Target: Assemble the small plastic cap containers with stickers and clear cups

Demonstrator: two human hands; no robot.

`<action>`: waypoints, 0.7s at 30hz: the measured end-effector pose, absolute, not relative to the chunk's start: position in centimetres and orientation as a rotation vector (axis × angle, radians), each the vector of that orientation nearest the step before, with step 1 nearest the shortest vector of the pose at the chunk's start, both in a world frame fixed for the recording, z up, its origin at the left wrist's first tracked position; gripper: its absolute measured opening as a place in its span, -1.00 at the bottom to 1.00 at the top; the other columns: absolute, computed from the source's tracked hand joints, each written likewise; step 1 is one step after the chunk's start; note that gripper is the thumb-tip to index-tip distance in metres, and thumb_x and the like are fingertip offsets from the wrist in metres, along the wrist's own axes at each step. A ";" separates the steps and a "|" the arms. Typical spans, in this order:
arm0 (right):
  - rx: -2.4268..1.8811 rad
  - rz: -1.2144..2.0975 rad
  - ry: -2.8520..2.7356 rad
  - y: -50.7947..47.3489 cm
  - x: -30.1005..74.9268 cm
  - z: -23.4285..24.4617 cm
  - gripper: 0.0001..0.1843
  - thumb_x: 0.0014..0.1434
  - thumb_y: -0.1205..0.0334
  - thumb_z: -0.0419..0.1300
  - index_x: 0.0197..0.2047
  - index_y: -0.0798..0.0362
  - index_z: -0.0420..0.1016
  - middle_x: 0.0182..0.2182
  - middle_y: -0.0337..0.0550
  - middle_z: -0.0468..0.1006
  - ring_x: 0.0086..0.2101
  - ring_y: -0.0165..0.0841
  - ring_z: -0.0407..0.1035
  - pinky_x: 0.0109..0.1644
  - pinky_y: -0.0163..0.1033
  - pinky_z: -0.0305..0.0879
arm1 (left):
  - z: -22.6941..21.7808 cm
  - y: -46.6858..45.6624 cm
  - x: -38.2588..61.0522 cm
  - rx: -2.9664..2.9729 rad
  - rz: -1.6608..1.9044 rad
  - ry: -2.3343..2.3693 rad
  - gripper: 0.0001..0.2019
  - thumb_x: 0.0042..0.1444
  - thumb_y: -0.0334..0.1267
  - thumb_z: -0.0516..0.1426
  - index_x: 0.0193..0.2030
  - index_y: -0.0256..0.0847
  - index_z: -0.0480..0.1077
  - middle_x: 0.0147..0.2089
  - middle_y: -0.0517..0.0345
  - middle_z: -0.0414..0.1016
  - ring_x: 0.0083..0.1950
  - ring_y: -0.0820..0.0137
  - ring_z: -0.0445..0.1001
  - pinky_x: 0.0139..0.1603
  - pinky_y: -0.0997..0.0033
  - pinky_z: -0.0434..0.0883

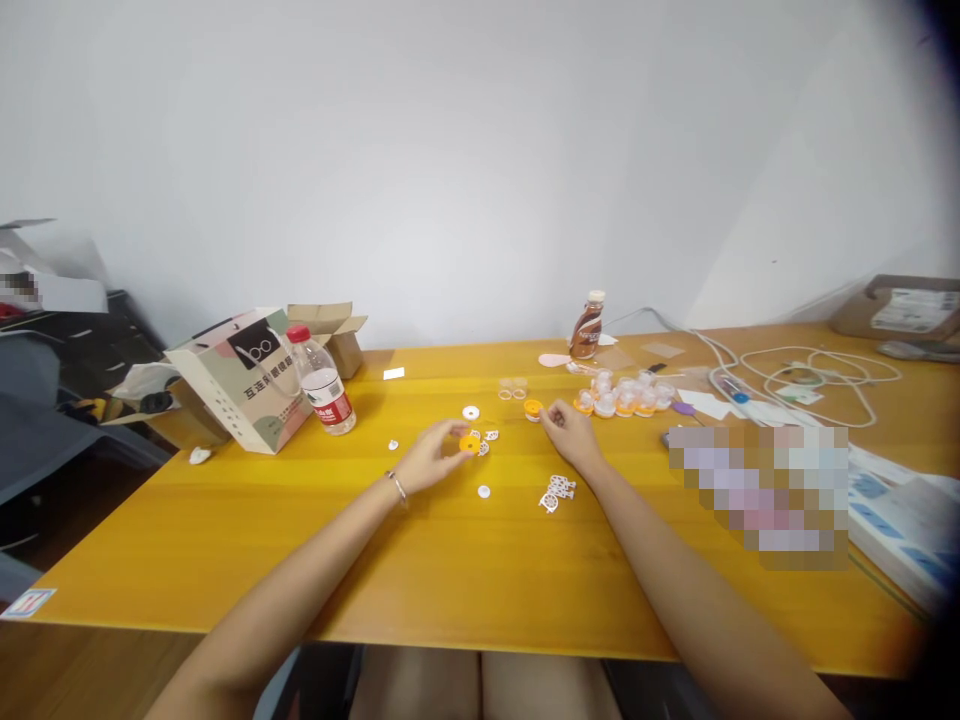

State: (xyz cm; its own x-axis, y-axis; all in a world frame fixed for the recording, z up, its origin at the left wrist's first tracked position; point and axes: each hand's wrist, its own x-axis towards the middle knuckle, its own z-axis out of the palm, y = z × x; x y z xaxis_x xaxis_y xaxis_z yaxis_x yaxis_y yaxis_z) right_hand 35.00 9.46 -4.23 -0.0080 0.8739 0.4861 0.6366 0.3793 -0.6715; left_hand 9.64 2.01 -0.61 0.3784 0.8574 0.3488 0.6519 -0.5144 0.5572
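Observation:
My left hand (pixel 433 458) holds an orange disc (pixel 470 443) with a small hole in its middle, between thumb and fingers. Small white spoked pieces (pixel 491 435) lie just past that disc, and a white ring (pixel 471 412) lies behind it. My right hand (pixel 568 434) is closed, with the fingertips close beside a round orange-and-white piece (pixel 533 408); whatever is in the fingers is hidden. Several white spoked parts (pixel 556 493) lie on the table in front of my right wrist. A white round cap (pixel 484 491) rests between my forearms.
Clear-and-orange round pieces (pixel 624 395) are grouped right of my right hand, near a brown drink bottle (pixel 586 328). Two clear rings (pixel 514 390) lie centrally. At left stand a water bottle (pixel 324 385) and paper bag (pixel 251 385). White cables (pixel 817 365) loop at right.

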 end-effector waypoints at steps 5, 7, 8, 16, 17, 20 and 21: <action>-1.343 0.324 -1.728 9.3 35.0 -4.0 -0.73 -0.01 0.07 0.01 -0.61 0.03 0.10 -0.69 -0.34 0.18 -0.62 -0.47 0.10 -0.52 -0.36 0.01 | -0.6 -1.7 10.2 2.428 0.777 1.200 -0.61 0.05 -0.13 0.06 0.04 -0.11 0.18 -0.03 0.07 0.35 0.00 0.33 0.29 0.05 0.30 0.18; -1.341 0.327 -1.731 9.3 35.0 -4.0 -0.73 0.00 0.07 0.00 -0.60 0.03 0.10 -0.69 -0.34 0.18 -0.62 -0.47 0.10 -0.52 -0.36 0.02 | -0.9 -1.9 10.6 2.469 0.722 1.192 -0.61 0.05 -0.12 0.06 0.03 -0.10 0.19 -0.02 0.07 0.35 0.01 0.32 0.29 0.05 0.28 0.17; -1.341 0.326 -1.733 9.3 35.0 -4.1 -0.73 0.00 0.07 0.00 -0.60 0.03 0.10 -0.69 -0.34 0.18 -0.62 -0.47 0.10 -0.52 -0.36 0.02 | -1.1 -2.0 10.8 2.484 0.689 1.195 -0.61 0.04 -0.11 0.06 0.03 -0.09 0.19 -0.02 0.07 0.35 0.01 0.31 0.28 0.04 0.27 0.17; -1.347 0.316 -1.762 9.3 34.9 -4.0 -0.72 0.01 0.04 -0.02 -0.60 0.03 0.12 -0.69 -0.33 0.19 -0.60 -0.45 0.11 -0.52 -0.35 0.01 | -0.1 -0.7 7.9 2.407 0.779 1.321 -0.70 0.05 -0.11 0.05 -0.09 -0.15 0.29 -0.09 0.06 0.39 -0.07 0.33 0.33 -0.02 0.33 0.23; -1.346 0.317 -1.766 9.1 34.8 -3.8 -0.72 0.01 0.04 -0.01 -0.60 0.03 0.12 -0.69 -0.33 0.19 -0.61 -0.45 0.11 -0.52 -0.35 0.01 | 0.2 -0.4 6.8 2.410 0.787 1.359 -0.78 0.09 -0.16 0.01 -0.18 -0.17 0.35 -0.18 0.08 0.42 -0.13 0.37 0.36 -0.06 0.38 0.25; -1.318 0.338 -1.804 8.1 34.0 -2.7 -0.71 0.01 0.06 -0.01 -0.61 0.04 0.12 -0.69 -0.32 0.19 -0.61 -0.46 0.10 -0.52 -0.35 0.01 | 0.5 0.4 3.6 2.484 0.635 1.567 -0.82 0.08 -0.26 -0.01 -0.35 -0.20 0.41 -0.33 0.10 0.44 -0.27 0.39 0.39 -0.18 0.43 0.28; -1.294 0.355 -1.836 7.6 33.6 -2.3 -0.71 0.02 0.06 0.00 -0.61 0.04 0.13 -0.69 -0.32 0.20 -0.61 -0.47 0.10 -0.51 -0.36 0.02 | 0.5 0.5 2.9 2.506 0.554 1.616 -0.81 0.07 -0.28 -0.01 -0.37 -0.20 0.42 -0.36 0.10 0.44 -0.31 0.39 0.39 -0.22 0.44 0.29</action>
